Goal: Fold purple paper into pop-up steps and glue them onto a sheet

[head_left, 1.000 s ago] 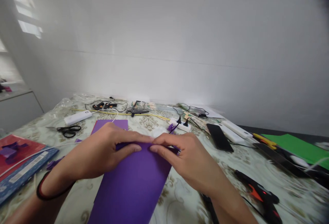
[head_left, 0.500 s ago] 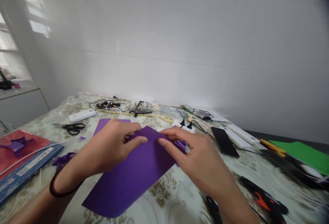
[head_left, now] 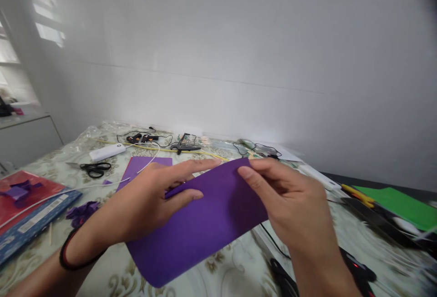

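A sheet of purple paper (head_left: 205, 224) is held up over the table, tilted, its lower edge toward me. My left hand (head_left: 164, 197) grips the upper left edge, thumb in front and fingers behind, with the index finger stretched along the top. At the upper right corner, my right hand (head_left: 290, 197) pinches the sheet between thumb and fingers. Another purple sheet (head_left: 150, 160) lies flat behind my left hand. Crumpled purple paper (head_left: 82, 213) rests beside my left wrist.
Black-handled scissors (head_left: 94, 168) and a white power bank-like block (head_left: 108, 152) lie at left. Purple scraps sit on a red and blue packet (head_left: 41, 210). Glue guns (head_left: 141, 138) lie at the back; green sheets (head_left: 392, 203) are at right. A white cord crosses the left side.
My right hand has slid right and now pinches the sheet's upper right corner. The sheet has turned, its top edge now stretched wider. My left index finger has straightened.
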`<state>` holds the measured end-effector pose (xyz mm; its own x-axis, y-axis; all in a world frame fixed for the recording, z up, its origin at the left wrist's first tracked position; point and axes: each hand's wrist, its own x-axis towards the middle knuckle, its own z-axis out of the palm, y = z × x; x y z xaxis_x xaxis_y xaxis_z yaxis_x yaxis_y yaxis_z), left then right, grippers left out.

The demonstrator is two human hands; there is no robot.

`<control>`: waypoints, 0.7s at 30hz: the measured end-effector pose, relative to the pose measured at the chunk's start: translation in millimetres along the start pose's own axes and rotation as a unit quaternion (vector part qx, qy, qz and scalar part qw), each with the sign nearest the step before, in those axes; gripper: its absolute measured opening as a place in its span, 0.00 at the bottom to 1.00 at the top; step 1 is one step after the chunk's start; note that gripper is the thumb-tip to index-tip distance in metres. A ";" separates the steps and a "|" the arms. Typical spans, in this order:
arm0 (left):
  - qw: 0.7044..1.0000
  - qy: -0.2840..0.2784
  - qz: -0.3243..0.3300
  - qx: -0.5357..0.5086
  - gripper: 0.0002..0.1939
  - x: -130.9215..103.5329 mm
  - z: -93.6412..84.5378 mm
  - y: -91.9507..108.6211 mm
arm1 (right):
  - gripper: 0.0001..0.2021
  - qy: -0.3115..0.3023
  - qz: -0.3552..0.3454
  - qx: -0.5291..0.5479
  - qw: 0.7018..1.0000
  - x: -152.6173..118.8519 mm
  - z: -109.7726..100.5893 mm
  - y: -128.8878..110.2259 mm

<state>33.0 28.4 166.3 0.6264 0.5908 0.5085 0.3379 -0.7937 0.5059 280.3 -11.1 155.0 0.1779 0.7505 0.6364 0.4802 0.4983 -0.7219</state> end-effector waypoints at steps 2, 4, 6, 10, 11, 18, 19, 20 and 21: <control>1.000 -0.013 0.021 0.008 0.27 -2.3 -6.2 -2.4 | 0.07 0.044 0.000 -0.002 0.999 1.5 -5.5 4.0; 0.999 -0.026 0.020 0.019 0.26 -4.6 -12.5 -4.6 | 0.06 0.088 -0.003 -0.010 0.996 2.7 -10.2 8.5; 0.999 -0.029 0.022 0.031 0.25 -6.5 -18.0 -6.1 | 0.06 0.134 -0.005 -0.014 0.991 3.8 -14.3 13.2; 0.997 -0.010 0.050 0.051 0.26 -9.3 -25.6 -9.1 | 0.10 0.194 0.007 0.002 0.981 5.8 -18.9 18.0; 0.997 -0.002 0.053 0.055 0.27 -9.8 -26.8 -10.1 | 0.11 0.199 0.013 0.008 0.980 6.3 -19.2 17.9; 0.995 0.045 0.057 0.068 0.26 -11.9 -30.0 -13.1 | 0.11 0.177 -0.012 0.015 0.984 8.2 -17.8 16.3; 0.995 0.049 0.057 0.068 0.25 -12.0 -29.9 -13.0 | 0.11 0.174 -0.017 0.013 0.984 8.2 -17.9 16.7; 0.995 0.052 0.057 0.068 0.24 -11.9 -29.6 -13.0 | 0.11 0.174 -0.021 0.011 0.984 8.0 -18.1 17.3; 0.995 0.053 0.055 0.067 0.24 -11.9 -29.4 -12.9 | 0.11 0.175 -0.021 0.009 0.984 7.6 -18.4 18.2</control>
<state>0.6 35.9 174.2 0.5896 0.5064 0.6292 0.3673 -0.8619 0.3495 306.2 -4.3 151.7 0.4448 0.5356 0.7179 0.4790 0.5350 -0.6959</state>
